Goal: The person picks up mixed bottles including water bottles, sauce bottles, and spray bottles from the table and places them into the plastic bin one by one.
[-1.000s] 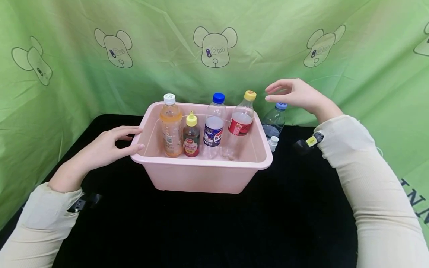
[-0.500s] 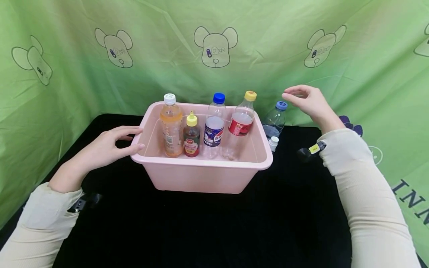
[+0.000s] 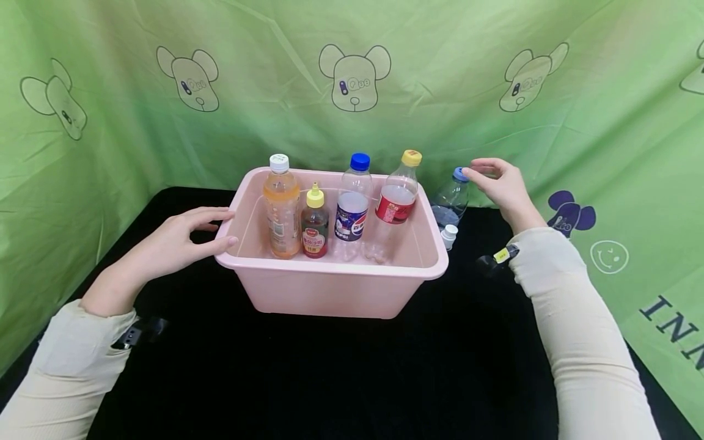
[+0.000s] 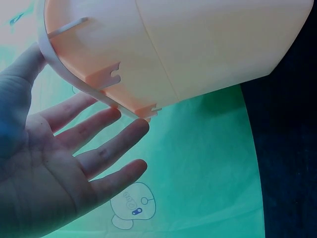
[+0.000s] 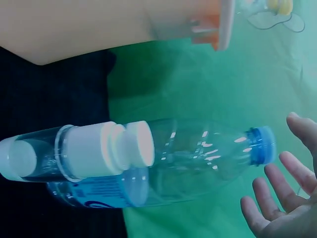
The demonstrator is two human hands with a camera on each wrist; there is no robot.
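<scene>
In the head view a pink plastic bin (image 3: pixel 330 287) holds several bottles. My left hand (image 3: pixel 170 244) rests lightly at its left rim; in the left wrist view the thumb meets the rim and the fingers are spread beneath it. Right of the bin stands a clear bottle (image 3: pixel 450 201) with a blue cap (image 5: pixel 262 145). Beside that cap is my right hand (image 3: pixel 503 189), its fingers spread and apart from the cap in the right wrist view. A small bottle with a white cap (image 3: pixel 448 234) stands in front of the clear one, partly hidden by the bin.
Inside the bin stand an orange-tinted bottle (image 3: pixel 282 214), a yellow-capped sauce bottle (image 3: pixel 315 229), a Pepsi bottle (image 3: pixel 352 211) and a red-labelled bottle with a yellow cap (image 3: pixel 397 201). Black cloth (image 3: pixel 330 373) covers the table. Green fabric (image 3: pixel 429 73) hangs behind.
My right hand has moved from above the blue-capped bottle out to its right, then lower and back toward its cap. The left hand and the bin look the same.
</scene>
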